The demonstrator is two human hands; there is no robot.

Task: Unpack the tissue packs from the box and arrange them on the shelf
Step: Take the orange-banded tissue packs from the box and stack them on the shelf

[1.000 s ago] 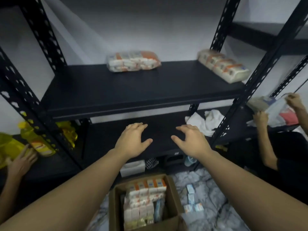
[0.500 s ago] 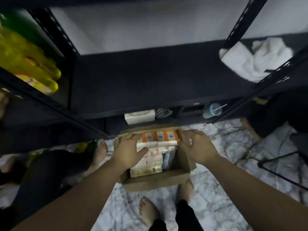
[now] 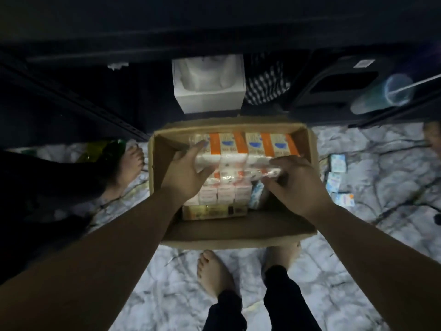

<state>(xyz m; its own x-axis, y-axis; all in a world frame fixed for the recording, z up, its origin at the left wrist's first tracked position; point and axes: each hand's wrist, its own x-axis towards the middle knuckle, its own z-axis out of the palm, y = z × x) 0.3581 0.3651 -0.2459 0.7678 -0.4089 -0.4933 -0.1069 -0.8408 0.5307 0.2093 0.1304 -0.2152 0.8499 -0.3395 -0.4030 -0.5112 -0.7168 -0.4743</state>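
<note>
An open cardboard box (image 3: 238, 229) stands on the marbled floor just in front of my feet. It holds several tissue packs with orange and white wrappers. Both my hands are inside it on the topmost tissue pack (image 3: 241, 151), a clear-wrapped bundle lying across the box's far half. My left hand (image 3: 186, 172) grips the bundle's left end, thumb under, fingers over. My right hand (image 3: 294, 182) pinches its right end, fingers curled into the wrapper. More packs (image 3: 224, 193) lie beneath. The dark shelf (image 3: 95, 51) rises directly behind the box.
A white tissue box (image 3: 208, 91), a striped cloth (image 3: 266, 88) and a clear plastic cup (image 3: 384, 94) sit low under the shelf. Small blue packets (image 3: 337, 177) lie on the floor to the right. Another person's bare foot (image 3: 130, 163) stands left of the box.
My view has tipped down from the shelf to the box. Both hands dropped from shelf height into the box and took hold of the top tissue pack.
</note>
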